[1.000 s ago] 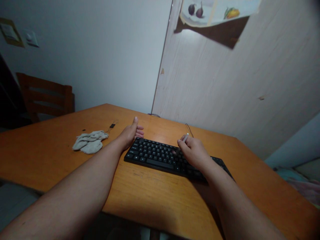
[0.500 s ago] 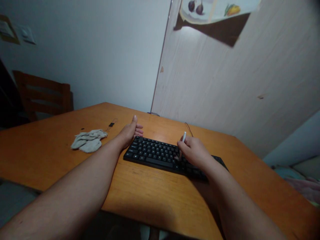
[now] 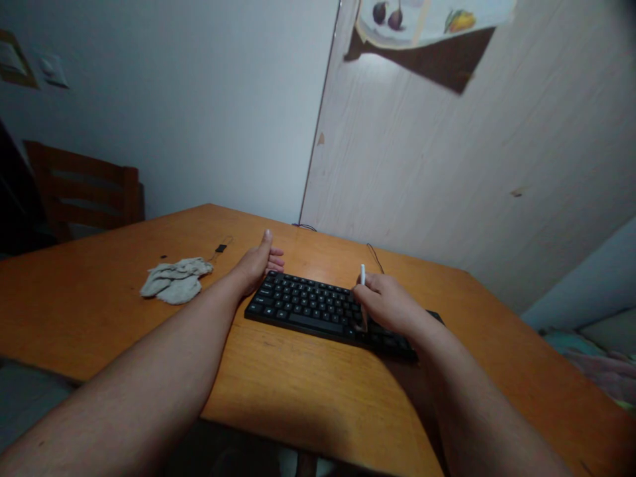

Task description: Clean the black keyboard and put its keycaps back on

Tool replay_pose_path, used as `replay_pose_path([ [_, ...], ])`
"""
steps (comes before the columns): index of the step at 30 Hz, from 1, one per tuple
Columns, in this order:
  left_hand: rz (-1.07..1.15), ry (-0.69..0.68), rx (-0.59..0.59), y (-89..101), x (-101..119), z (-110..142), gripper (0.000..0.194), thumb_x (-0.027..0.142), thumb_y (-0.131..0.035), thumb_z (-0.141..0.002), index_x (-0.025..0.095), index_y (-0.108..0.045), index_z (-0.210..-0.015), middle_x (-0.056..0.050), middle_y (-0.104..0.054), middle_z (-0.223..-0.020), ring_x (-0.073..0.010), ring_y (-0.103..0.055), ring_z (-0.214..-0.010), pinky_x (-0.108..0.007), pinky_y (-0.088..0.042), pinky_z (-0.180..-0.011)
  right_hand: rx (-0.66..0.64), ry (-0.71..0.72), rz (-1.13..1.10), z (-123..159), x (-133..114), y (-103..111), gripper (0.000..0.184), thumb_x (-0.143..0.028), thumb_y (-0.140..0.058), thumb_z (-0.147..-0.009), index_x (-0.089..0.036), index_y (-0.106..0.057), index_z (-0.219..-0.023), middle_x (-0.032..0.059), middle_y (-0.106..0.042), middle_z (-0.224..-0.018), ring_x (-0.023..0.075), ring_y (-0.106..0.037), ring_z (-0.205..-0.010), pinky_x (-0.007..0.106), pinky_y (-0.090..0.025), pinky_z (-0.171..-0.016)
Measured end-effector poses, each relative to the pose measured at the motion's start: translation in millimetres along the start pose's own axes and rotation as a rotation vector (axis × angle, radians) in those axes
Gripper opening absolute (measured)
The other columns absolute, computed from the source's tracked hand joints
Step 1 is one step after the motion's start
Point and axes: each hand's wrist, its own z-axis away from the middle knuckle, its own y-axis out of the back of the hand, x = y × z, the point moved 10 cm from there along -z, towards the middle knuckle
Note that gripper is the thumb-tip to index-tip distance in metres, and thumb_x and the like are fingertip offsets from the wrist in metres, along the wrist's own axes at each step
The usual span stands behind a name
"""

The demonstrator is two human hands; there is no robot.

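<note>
A black keyboard (image 3: 311,307) lies on the orange wooden table (image 3: 298,391), its cable running off toward the wall. My left hand (image 3: 257,260) rests on edge against the keyboard's left end, thumb up and fingers curled round that end. My right hand (image 3: 385,303) hovers over the keys right of centre, fingers pinched on a thin white stick (image 3: 362,273) that stands nearly upright, its lower end down among the keys.
A crumpled grey cloth (image 3: 173,280) lies on the table left of my left hand, with a small black clip (image 3: 220,248) behind it. A wooden chair (image 3: 82,192) stands at the far left. A pale wood panel (image 3: 447,165) and wall close the back.
The white stick in my right hand has swung from leaning right to nearly upright, and that hand has shifted slightly toward me over the keys. My left hand has stayed at the keyboard's end.
</note>
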Motion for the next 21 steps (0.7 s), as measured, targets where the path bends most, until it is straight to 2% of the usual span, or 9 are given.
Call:
replay_pose_path([
  [2,-0.006,-0.006,-0.002,0.2,0,-1,0.081,0.084,-0.033,-0.082,0.011,-0.066,-0.094,-0.012,-0.067,-0.076,-0.0214,-0.065,-0.067,-0.031,-0.051,-0.062,0.1,-0.012,-0.088,-3,6,11,0.026,-0.028,-0.046,-0.084,-0.021,-0.05,-0.059,0.0014,-0.057,-0.059,0.0175,-0.054,-0.061,0.027,-0.033,-0.055],
  [5,-0.007,-0.008,-0.003,1.0,-2,-3,0.083,0.085,-0.032,-0.081,0.011,-0.066,-0.095,-0.012,-0.067,-0.076,-0.0215,-0.066,-0.066,-0.031,-0.051,-0.062,0.316,-0.064,-0.182,-2,20,33,0.028,-0.035,-0.045,-0.087,-0.021,-0.055,-0.064,0.0018,-0.059,-0.061,0.0188,-0.055,-0.062,0.028,-0.034,-0.056],
  [7,-0.006,-0.008,-0.006,1.0,-3,-4,0.083,0.085,-0.03,-0.082,0.011,-0.065,-0.095,-0.012,-0.067,-0.077,-0.021,-0.065,-0.065,-0.031,-0.051,-0.062,0.43,-0.092,-0.152,1,27,43,0.031,-0.04,-0.045,-0.089,-0.021,-0.059,-0.07,0.0023,-0.06,-0.062,0.0198,-0.056,-0.062,0.029,-0.034,-0.057],
  [9,-0.006,-0.007,-0.01,0.8,-4,-4,0.083,0.085,-0.03,-0.082,0.011,-0.065,-0.096,-0.012,-0.067,-0.076,-0.0205,-0.065,-0.065,-0.031,-0.051,-0.061,0.478,-0.095,-0.1,3,29,46,0.033,-0.044,-0.045,-0.091,-0.02,-0.061,-0.074,0.0027,-0.061,-0.062,0.0204,-0.057,-0.063,0.03,-0.034,-0.058],
  [14,-0.013,-0.004,-0.006,0.4,-2,-2,0.084,0.085,-0.029,-0.082,0.011,-0.065,-0.095,-0.011,-0.067,-0.076,-0.0208,-0.065,-0.065,-0.031,-0.05,-0.06,0.459,-0.053,-0.088,0,28,34,0.035,-0.048,-0.045,-0.094,-0.021,-0.061,-0.079,0.0031,-0.064,-0.066,0.0202,-0.06,-0.066,0.029,-0.035,-0.061],
  [21,-0.014,0.003,0.004,-0.9,2,1,0.08,0.083,-0.03,-0.084,0.011,-0.065,-0.093,-0.011,-0.067,-0.076,-0.02,-0.064,-0.063,-0.03,-0.05,-0.06,0.293,-0.049,0.024,-7,27,16,0.036,-0.042,-0.044,-0.094,-0.021,-0.057,-0.069,0.0038,-0.064,-0.066,0.0184,-0.059,-0.065,0.027,-0.035,-0.061],
])
